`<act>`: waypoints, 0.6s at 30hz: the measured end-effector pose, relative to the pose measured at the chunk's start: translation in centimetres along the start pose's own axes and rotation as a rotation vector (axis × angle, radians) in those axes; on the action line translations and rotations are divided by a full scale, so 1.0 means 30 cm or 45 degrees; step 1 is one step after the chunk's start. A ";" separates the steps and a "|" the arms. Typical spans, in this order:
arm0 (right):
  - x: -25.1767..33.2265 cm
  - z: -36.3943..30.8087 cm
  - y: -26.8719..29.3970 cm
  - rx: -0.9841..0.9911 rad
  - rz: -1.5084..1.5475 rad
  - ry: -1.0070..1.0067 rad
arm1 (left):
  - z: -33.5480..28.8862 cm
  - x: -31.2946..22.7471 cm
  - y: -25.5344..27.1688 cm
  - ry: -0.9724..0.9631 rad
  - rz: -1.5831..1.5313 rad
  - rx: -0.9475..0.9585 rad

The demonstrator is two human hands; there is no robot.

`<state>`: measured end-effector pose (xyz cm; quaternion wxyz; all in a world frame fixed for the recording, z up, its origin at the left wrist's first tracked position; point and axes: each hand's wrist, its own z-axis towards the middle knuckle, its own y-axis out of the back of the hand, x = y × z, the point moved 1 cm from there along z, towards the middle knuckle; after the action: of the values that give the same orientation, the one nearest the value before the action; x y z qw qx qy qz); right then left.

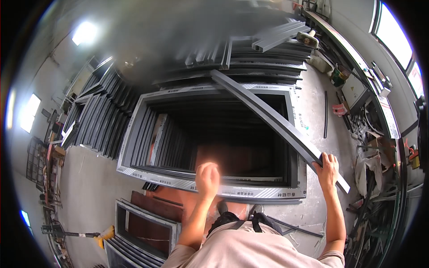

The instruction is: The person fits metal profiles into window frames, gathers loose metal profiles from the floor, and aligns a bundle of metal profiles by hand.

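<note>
A big grey window frame is leaning upright in front of me, more frames stacked behind it on the far left. A long grey bar is slanting across its right side (near end lowest). My right hand is gripping that bar near its low end. My left hand is hovering over the frame's near edge, blurred; I cannot tell its grip.

A grey concrete floor runs between stacked dark frames, a cluttered worktop lines the right wall under bright windows, and a ceiling lamp glares.
</note>
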<state>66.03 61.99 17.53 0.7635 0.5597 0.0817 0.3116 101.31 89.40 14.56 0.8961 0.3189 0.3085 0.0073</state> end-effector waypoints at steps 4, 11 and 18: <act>0.004 0.024 -0.019 0.130 0.024 -0.085 | -0.018 -0.030 0.002 0.044 0.004 -0.012; -0.009 0.035 -0.003 0.250 0.115 -0.005 | -0.124 -0.024 0.036 0.151 0.011 -0.083; -0.070 0.015 -0.026 0.468 0.055 0.084 | -0.183 -0.045 0.046 0.192 0.061 -0.059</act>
<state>64.88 60.29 16.52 0.6384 0.6808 0.1502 0.3262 97.40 93.31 12.77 0.8770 0.3040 0.3672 0.0600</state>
